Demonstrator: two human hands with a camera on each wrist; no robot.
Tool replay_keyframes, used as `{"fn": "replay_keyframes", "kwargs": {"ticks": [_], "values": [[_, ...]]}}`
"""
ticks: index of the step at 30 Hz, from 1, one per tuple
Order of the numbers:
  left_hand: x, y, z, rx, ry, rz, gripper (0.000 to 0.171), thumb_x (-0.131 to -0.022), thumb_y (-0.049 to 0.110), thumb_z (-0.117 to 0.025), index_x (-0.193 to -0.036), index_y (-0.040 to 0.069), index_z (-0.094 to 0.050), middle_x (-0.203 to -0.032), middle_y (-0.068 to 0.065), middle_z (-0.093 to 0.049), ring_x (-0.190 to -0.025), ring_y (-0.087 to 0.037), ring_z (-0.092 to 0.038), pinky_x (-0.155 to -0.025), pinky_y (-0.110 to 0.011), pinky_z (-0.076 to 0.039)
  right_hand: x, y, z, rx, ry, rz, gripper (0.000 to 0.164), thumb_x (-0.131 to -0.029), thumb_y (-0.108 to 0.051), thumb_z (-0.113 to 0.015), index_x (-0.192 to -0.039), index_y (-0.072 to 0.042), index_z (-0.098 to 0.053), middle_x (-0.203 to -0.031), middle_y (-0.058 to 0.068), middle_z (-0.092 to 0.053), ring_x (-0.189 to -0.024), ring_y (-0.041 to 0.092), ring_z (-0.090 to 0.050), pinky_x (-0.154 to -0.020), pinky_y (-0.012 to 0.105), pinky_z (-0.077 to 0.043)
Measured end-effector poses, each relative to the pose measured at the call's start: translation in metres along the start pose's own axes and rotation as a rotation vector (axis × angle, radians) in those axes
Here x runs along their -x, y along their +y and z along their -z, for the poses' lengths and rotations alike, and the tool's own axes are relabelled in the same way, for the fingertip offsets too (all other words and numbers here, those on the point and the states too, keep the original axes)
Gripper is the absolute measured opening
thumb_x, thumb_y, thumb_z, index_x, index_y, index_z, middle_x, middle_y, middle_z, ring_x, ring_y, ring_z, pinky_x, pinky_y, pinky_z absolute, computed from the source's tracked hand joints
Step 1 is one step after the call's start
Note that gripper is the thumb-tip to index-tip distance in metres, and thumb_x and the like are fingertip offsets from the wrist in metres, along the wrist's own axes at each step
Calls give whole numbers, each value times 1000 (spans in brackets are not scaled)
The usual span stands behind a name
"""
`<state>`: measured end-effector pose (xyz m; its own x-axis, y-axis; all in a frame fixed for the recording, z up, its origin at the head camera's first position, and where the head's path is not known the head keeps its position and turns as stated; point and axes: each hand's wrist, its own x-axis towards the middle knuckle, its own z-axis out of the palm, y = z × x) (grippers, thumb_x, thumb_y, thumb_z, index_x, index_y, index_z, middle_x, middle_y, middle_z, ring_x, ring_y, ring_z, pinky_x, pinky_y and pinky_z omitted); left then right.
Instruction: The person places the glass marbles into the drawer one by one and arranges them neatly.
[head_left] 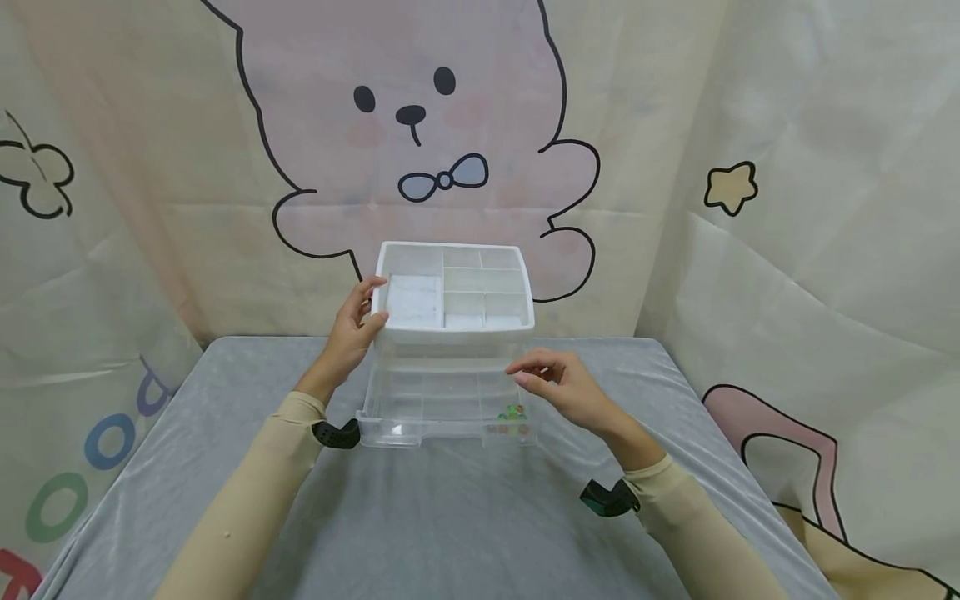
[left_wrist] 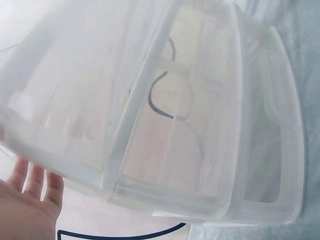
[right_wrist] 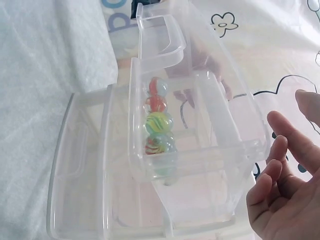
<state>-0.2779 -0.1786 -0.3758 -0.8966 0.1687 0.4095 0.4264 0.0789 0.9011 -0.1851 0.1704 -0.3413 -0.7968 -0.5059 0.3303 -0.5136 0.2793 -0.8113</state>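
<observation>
A clear plastic drawer organizer with a white compartment tray [head_left: 453,332] on top stands mid-table in the head view. Its upper left edge is held by my left hand [head_left: 351,335], thumb and fingers at the rim. One clear drawer [head_left: 450,432] is pulled out toward me. Several glass marbles [right_wrist: 159,122], with red, yellow and green swirls, lie in a row along its front right end. Beside the drawer's right side hovers my right hand [head_left: 568,390], fingers loosely bent and nothing held. No objects show in the top tray's compartments.
A grey cloth [head_left: 420,525] covers the table. Behind it hangs a fabric backdrop [head_left: 637,67] with a cartoon bear, and similar printed panels rise at both sides. Each wrist wears a black device [head_left: 609,498].
</observation>
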Motion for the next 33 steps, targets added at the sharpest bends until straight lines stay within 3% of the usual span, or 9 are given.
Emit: {"fn": "replay_keyframes", "kwargs": {"ticks": [8,19,33], "values": [[-1,0,0,2,-6,7,53,-103,9,-49,-153,13,-33,-156,-17,-32,-127,-27,-44,-83,-18,-47,1,-4,1,-44,-8,18,19,-100,-9,-60,-112,1,-72,-102,-8,-68,-81,9,-54,-70,26,-48],[-2,-2,1,12,-11,-14,52,-103,8,-50,-152,12,-35,-155,-18,-34,-120,-22,-46,-79,-19,-49,5,-11,0,-101,-34,62,22,-101,-11,-59,-113,4,-70,-104,-8,-67,-82,12,-53,-71,25,-49],[-2,-2,1,-3,-12,-7,52,-103,7,-49,-152,12,-34,-156,-17,-32,-123,-25,-46,-80,-18,-48,12,-24,-5,-133,-70,72,20,-100,-7,-60,-114,3,-70,-107,-6,-67,-87,11,-55,-73,25,-50]]}}
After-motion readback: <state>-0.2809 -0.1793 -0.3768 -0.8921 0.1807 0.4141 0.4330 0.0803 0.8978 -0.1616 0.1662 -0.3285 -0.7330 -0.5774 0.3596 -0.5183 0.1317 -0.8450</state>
